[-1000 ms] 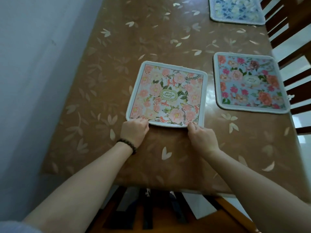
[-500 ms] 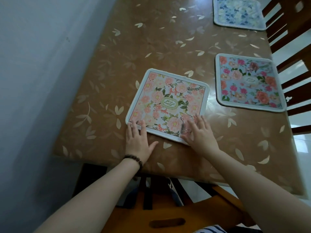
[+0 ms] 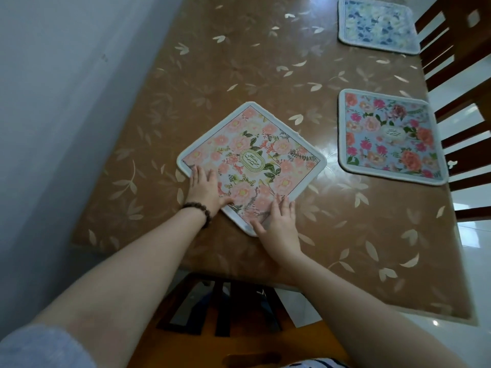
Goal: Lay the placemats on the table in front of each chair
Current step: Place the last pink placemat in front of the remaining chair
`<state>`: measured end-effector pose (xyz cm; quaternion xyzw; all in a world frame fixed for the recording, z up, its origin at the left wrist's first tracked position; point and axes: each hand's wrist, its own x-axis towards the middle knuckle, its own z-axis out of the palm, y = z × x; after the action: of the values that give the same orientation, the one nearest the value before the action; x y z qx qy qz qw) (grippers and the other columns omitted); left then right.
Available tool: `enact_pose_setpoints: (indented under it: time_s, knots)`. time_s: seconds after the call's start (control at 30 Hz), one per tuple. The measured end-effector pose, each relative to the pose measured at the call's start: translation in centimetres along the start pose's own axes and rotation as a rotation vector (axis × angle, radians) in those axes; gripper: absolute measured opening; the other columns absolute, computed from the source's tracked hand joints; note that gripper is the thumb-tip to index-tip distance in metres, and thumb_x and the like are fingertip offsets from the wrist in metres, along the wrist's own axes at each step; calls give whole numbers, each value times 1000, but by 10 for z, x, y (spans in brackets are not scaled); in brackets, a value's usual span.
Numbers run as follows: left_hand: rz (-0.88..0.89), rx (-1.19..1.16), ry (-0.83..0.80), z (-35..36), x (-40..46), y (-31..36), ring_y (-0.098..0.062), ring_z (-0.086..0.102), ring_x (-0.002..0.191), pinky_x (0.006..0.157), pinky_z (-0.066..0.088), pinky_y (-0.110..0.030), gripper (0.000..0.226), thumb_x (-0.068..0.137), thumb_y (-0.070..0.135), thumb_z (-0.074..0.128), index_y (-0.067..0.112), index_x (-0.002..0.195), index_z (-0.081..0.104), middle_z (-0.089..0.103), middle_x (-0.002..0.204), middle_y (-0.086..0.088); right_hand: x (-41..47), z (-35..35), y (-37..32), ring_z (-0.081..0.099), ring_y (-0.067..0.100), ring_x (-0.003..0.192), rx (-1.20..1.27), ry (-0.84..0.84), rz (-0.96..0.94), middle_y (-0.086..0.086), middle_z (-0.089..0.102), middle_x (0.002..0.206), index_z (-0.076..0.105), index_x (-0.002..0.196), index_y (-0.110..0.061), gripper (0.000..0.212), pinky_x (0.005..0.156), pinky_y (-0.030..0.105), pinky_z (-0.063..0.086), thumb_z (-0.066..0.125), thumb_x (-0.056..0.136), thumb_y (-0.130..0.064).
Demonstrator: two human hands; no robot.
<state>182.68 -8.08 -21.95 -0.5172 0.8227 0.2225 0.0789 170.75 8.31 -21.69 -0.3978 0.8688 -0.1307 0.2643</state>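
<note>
A pink floral placemat (image 3: 255, 158) lies on the brown table (image 3: 239, 62), turned like a diamond near the table's near end. My left hand (image 3: 206, 189) rests flat on its left lower edge, fingers spread. My right hand (image 3: 279, 224) lies flat on its near corner. Neither hand grips the mat. A second placemat with red and pink flowers (image 3: 390, 136) lies at the right edge in front of a chair. A blue and white placemat (image 3: 378, 23) lies farther back on the right.
Dark wooden chairs (image 3: 462, 83) stand along the table's right side. Another wooden chair (image 3: 218, 314) sits below me at the near end. A pale wall (image 3: 53, 102) runs along the table's left side.
The pink placemat has been rotated from roughly square to the table into a diamond angle. Both hands went from pinching its near edge to lying flat on it.
</note>
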Motion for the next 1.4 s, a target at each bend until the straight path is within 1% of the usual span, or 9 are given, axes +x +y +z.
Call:
enact_pose_setpoints:
  time_s: [0.13, 0.27, 0.4, 0.57, 0.77, 0.93, 1.03, 1.2, 1.4]
  knots:
    - [-8, 17, 35, -14, 15, -11, -31, -9, 144, 117, 1, -43, 100, 75, 60, 64, 18, 150, 12, -8, 156, -18, 16, -13, -2, 12, 31, 141, -109, 151, 11, 15, 19, 154, 29, 144, -18, 74, 113, 45, 15, 46, 86, -61]
    - [-143, -81, 159, 10, -16, 1, -37, -12, 142, 116, 2, -47, 115, 68, 71, 62, 25, 149, -6, -17, 153, -23, 75, -54, 16, -1, 29, 144, -200, 126, -33, 13, 4, 158, 13, 149, -26, 82, 117, 48, 6, 43, 84, -66]
    - [-197, -296, 151, 31, -37, 17, -35, -16, 142, 117, 8, -46, 117, 70, 65, 66, 29, 148, -14, -27, 151, -22, 143, -82, 25, -11, 28, 144, -322, 94, -88, 12, -6, 158, 8, 148, -33, 89, 116, 49, -1, 46, 78, -72]
    - [-242, -298, 161, 37, -32, 26, -34, -16, 142, 117, 7, -47, 117, 70, 66, 65, 28, 147, -15, -26, 151, -21, 183, -86, 28, -4, 24, 145, -306, -64, -97, 1, -4, 159, 5, 146, -42, 100, 115, 51, 16, 51, 66, -81]
    - [-230, -329, 208, 31, -28, 20, -31, -7, 144, 116, 10, -49, 103, 74, 59, 67, 28, 149, 3, -7, 156, -19, 176, -84, 31, 20, 32, 136, -397, 31, -133, 6, 20, 155, 23, 143, -40, 92, 110, 47, 27, 45, 66, -84]
    - [-155, -250, 255, 16, -21, 8, -26, 2, 145, 115, -1, -40, 99, 76, 52, 69, 22, 149, 10, 12, 156, -15, 169, -85, 31, 17, 34, 137, -369, 38, -109, 10, 22, 152, 25, 140, -44, 91, 113, 49, 20, 46, 63, -86]
    - [-137, -296, 199, 15, -24, 5, -25, 1, 145, 116, 4, -41, 101, 77, 46, 71, 25, 150, 5, 5, 158, -13, 173, -89, 33, 6, 34, 142, -313, -11, -83, 10, 16, 156, 23, 140, -47, 97, 114, 50, 10, 53, 57, -87]
    - [-120, -324, 132, 27, -37, 12, -25, -9, 144, 116, 17, -44, 105, 76, 46, 72, 32, 149, -1, -11, 157, -12, 167, -93, 36, 21, 32, 134, -336, 1, -90, 8, 27, 149, 25, 139, -47, 96, 107, 49, 32, 51, 55, -87]
    - [-104, -344, 128, 16, -22, 4, -26, -4, 145, 115, 18, -44, 103, 74, 47, 74, 31, 149, 5, -7, 158, -11, 110, -80, 41, 27, 33, 131, -399, 47, 15, 12, 30, 145, 24, 142, -44, 92, 105, 48, 33, 42, 63, -88]
